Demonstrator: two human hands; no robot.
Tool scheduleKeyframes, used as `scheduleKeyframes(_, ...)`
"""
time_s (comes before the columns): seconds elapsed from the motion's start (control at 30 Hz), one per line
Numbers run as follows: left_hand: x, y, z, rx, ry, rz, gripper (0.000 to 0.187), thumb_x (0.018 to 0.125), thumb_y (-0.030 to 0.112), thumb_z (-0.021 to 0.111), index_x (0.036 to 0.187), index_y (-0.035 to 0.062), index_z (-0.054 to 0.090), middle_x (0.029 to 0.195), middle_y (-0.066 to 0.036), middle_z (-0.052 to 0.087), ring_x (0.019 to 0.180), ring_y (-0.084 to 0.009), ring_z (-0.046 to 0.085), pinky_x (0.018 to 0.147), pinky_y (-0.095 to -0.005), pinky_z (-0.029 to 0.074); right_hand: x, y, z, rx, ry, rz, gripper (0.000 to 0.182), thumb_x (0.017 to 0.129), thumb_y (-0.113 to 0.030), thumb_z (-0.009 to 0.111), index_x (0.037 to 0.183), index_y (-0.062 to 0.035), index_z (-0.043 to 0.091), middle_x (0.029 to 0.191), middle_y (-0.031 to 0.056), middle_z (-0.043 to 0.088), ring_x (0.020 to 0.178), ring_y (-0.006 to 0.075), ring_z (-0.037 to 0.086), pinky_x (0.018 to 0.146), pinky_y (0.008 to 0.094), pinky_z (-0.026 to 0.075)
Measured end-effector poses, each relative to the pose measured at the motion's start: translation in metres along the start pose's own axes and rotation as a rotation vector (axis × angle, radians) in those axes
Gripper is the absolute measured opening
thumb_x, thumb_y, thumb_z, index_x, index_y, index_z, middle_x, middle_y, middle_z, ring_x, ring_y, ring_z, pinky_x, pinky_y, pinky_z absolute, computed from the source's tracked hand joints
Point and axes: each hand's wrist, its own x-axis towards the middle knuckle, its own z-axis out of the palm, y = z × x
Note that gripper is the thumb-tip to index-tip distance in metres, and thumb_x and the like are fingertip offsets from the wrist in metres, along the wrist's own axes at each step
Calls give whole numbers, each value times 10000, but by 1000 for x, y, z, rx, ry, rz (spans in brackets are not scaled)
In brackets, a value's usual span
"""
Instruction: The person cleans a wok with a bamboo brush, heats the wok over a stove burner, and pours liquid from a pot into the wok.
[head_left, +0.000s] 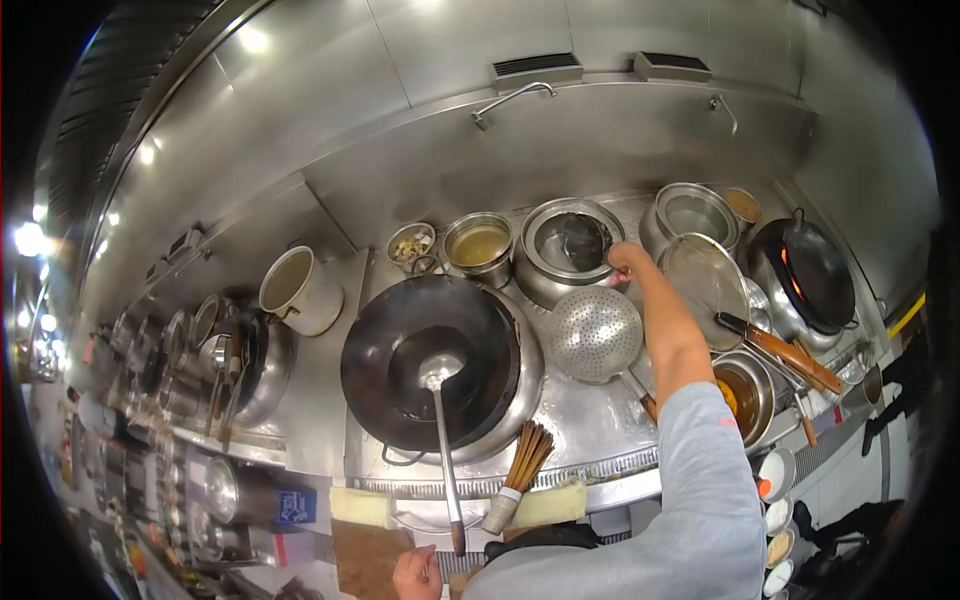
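Observation:
My right hand (625,261) reaches to the right rim of a round steel pot (535,275) at the back, its fingers closed. A dark, limp, cloth-like piece (572,242) lies over the pot's opening and meets my fingertips. Below that arm rests a perforated strainer (597,335) with a wooden handle end. My left hand (417,574) is low at the front edge, fingers curled, with nothing visible in it. Just right of it ends the handle of a ladle (447,460), whose bowl sits in a large black wok (375,350).
A bamboo brush (528,460) leans at the stove's front. A pot of yellowish liquid (478,245) and a bowl of scraps (410,244) stand behind the wok. At right are a mesh strainer (705,290), a cleaver-like wooden handle (795,365) and another wok (825,275).

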Motion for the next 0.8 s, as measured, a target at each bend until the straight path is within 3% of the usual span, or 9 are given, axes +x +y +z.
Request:
scheduleKeyframes(0.07,-2,-8,4,-56,35,-68,222,812,-9,615,1017,36,688,886,-159,633,823,-346,605,742,-409,492,46,-4,7,204,-155,45,202,885,-42,408,806,18,584,778,154,671,522,140,553,434,287,452)
scheduleKeyframes(0.2,0,12,-6,-1,10,-34,234,810,-5,620,1029,41,690,891,-161,634,839,-344,603,764,-408,487,-5,-9,40,435,-103,-93,163,867,-18,420,764,14,542,755,148,651,494,133,517,415,268,426)
scheduleKeyframes(0.27,-1,20,-4,35,1,11,236,811,-3,619,1032,43,690,885,-164,631,837,-343,601,765,-409,486,-14,-6,57,721,-121,-161,153,855,-1,421,732,3,512,715,125,612,516,136,509,417,262,412)
scheduleKeyframes(0.33,-3,19,-1,44,-27,15,239,817,-2,612,1039,46,687,872,-165,623,825,-346,596,758,-414,484,13,-1,69,875,-281,-60,150,845,2,436,707,-5,494,686,105,573,505,135,481,412,262,398)
scheduleKeyframes(0.4,-6,16,-1,80,-63,27,236,819,1,611,1038,45,686,864,-167,619,820,-350,594,751,-416,483,26,9,83,1209,-436,-61,133,855,10,429,742,3,499,667,92,550,471,124,445,404,259,385)
scheduleKeyframes(0.43,-7,15,-1,104,-89,42,233,821,3,611,1038,44,685,856,-169,615,815,-353,592,744,-418,482,35,24,98,1175,-484,-358,133,876,19,404,786,1,500,640,58,507,434,105,403,388,247,363)
scheduleKeyframes(0.53,-9,18,3,68,-98,47,215,826,12,614,1029,40,682,860,-174,616,819,-361,590,741,-419,481,3,31,116,1369,-521,-277,147,910,9,389,822,-7,505,616,24,457,427,91,379,375,238,338)
scheduleKeyframes(0.77,-4,33,-1,31,-33,158,163,863,35,610,1008,31,684,873,-178,629,816,-353,602,720,-420,488,-53,47,151,1532,-331,-493,74,959,-5,356,988,-69,379,728,49,484,429,78,359,336,227,288)
scheduleKeyframes(0.8,1,33,-2,15,-77,149,213,799,-4,632,1002,36,681,885,-155,651,825,-329,621,738,-404,502,-60,49,156,1530,-336,-497,74,959,-5,356,988,-69,379,728,49,484,429,78,359,336,227,288)
